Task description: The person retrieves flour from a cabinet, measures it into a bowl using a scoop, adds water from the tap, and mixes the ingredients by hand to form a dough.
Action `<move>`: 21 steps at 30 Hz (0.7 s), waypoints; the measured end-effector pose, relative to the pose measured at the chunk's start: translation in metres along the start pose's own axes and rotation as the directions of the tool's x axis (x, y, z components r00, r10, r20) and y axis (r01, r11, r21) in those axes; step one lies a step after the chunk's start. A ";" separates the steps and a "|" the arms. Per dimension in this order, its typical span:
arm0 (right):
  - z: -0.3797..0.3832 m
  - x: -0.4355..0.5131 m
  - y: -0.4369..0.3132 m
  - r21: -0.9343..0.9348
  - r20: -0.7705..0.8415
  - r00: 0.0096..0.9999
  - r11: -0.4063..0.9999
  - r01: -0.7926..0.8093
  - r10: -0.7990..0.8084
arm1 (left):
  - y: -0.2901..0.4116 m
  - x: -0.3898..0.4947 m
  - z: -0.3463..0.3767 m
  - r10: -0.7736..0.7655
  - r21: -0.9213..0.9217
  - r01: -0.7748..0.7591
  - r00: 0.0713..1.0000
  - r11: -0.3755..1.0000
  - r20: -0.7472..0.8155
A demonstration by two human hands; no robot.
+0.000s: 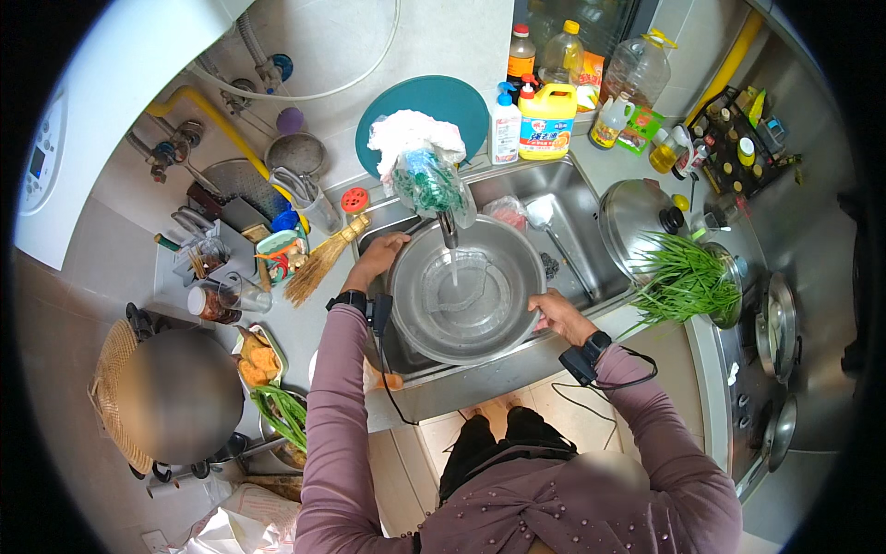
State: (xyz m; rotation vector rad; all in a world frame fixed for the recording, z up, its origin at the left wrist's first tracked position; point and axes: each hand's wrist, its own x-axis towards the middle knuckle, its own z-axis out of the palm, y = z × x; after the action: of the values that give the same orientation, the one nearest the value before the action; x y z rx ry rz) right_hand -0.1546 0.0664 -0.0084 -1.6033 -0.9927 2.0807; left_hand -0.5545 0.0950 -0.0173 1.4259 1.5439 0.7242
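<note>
A large metal basin (pixel 467 332) is over the double stainless-steel sink (pixel 588 201), below the faucet (pixel 448 230). Water runs from the spout into the basin, which holds some clear water. My left hand (pixel 379 257) is at the basin's upper left rim; its fingertips are partly hidden, so its grip is unclear. My right hand (pixel 559 316) grips the rim at the lower right. Plastic bags and a white cloth (pixel 415 135) cover the faucet's upper part. A metal spatula (pixel 557 239) and a dark scouring pad (pixel 548 266) lie in the right sink bowl.
A straw brush (pixel 322 266) lies left of the sink. Behind it stand a yellow detergent jug (pixel 547 123) and a pump bottle (pixel 505 128). At right are a lidded pan (pixel 640 218) and green chives (pixel 682 280). A cable hangs from each wrist device.
</note>
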 end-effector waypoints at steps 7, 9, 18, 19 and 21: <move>-0.001 0.002 -0.001 -0.053 -0.001 1.000 0.998 -0.017 0.017 | -0.007 0.003 -0.002 0.033 0.002 -0.033 0.999 0.999 0.011; -0.002 0.004 -0.001 -0.041 0.019 1.000 0.999 -0.019 0.020 | -0.007 0.003 -0.002 0.020 -0.016 -0.020 1.000 1.000 0.016; -0.010 0.019 0.007 -0.012 0.061 0.998 1.000 -0.003 0.004 | -0.013 0.006 -0.004 0.022 -0.069 -0.019 0.999 0.997 0.038; -0.011 0.020 0.007 -0.005 0.076 0.997 1.000 0.009 -0.009 | -0.014 0.007 -0.005 0.038 -0.061 -0.035 0.999 0.998 0.039; -0.012 0.023 0.009 -0.018 0.068 0.998 1.000 -0.014 0.015 | -0.016 0.008 -0.006 0.013 -0.063 -0.010 0.999 0.998 0.048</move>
State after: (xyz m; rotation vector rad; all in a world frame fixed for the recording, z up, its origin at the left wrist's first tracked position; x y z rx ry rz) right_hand -0.1489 0.0789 -0.0320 -1.5615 -1.0270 2.1551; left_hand -0.5660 0.1008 -0.0302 1.3974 1.4645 0.7330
